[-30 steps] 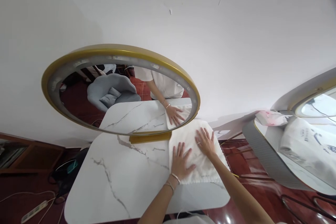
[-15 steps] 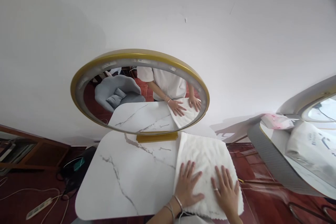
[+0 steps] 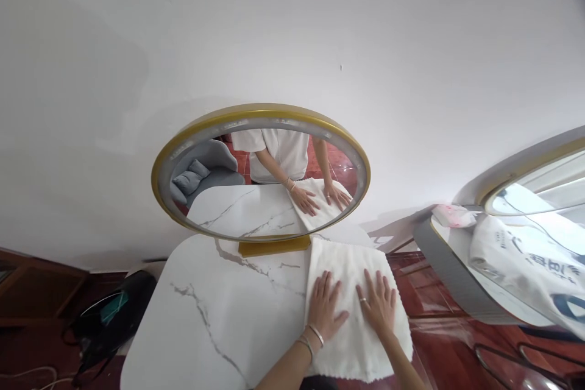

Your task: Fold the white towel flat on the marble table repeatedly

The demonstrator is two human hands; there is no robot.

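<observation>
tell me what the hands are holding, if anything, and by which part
Nothing is gripped: the left hand and right hand both lie flat, palm down, on top of the white cloth.

Salon-like room: gold-rimmed mirror (image 3: pixel 260 173), marbled table (image 3: pixel 237 311)

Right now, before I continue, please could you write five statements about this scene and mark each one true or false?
1. The left hand lies on the cloth. True.
2. The right hand wears no ring. False: it wears a ring.
3. The cloth covers the whole table. False: it covers only part of the right side.
4. The mirror shows a grey chair. True.
5. The mirror's frame is blue. False: it is gold.
</observation>
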